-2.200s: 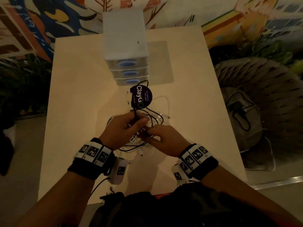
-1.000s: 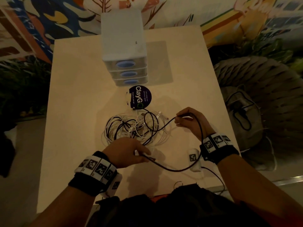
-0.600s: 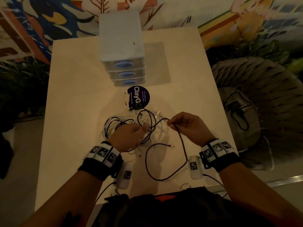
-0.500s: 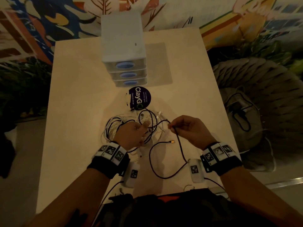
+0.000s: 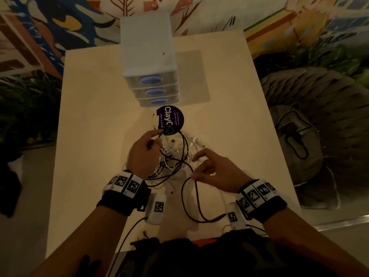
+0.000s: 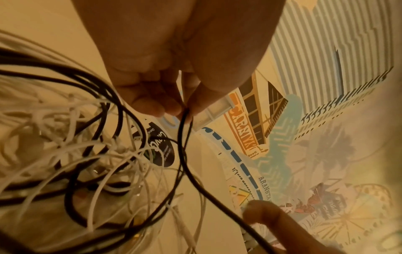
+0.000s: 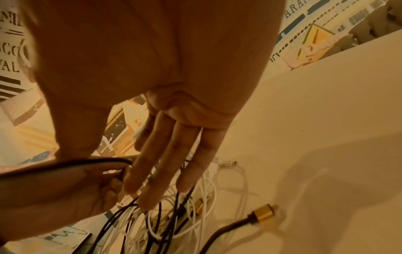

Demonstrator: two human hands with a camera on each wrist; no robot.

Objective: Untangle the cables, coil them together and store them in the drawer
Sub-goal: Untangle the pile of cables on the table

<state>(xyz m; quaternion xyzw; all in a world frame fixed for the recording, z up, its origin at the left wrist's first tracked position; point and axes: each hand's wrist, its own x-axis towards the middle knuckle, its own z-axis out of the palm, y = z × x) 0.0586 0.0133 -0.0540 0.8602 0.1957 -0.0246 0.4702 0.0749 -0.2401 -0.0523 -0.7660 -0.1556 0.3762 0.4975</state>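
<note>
A tangle of white and black cables (image 5: 175, 156) lies on the cream table (image 5: 95, 136), in front of a white drawer unit (image 5: 147, 62) whose three drawers are shut. My left hand (image 5: 157, 136) hovers over the tangle's far left side and pinches a black cable (image 6: 185, 130) between thumb and fingertips. My right hand (image 5: 193, 174) is at the tangle's near right. Its thumb and forefinger pinch the black cable (image 7: 91, 162) while its other fingers (image 7: 174, 154) stay straight. A loop of that cable (image 5: 201, 221) trails toward me. A gold-tipped plug (image 7: 264, 213) lies free on the table.
A round purple sticker (image 5: 170, 119) lies between the drawer unit and the tangle. A dark woven seat (image 5: 319, 108) with a grey bag (image 5: 297, 140) stands past the table's right edge. Bare tabletop stretches left and right of the cables.
My right hand has moved in toward the tangle, still pinching the black cable. My left hand has reached farther forward, up to the sticker, and pinches a black strand there.
</note>
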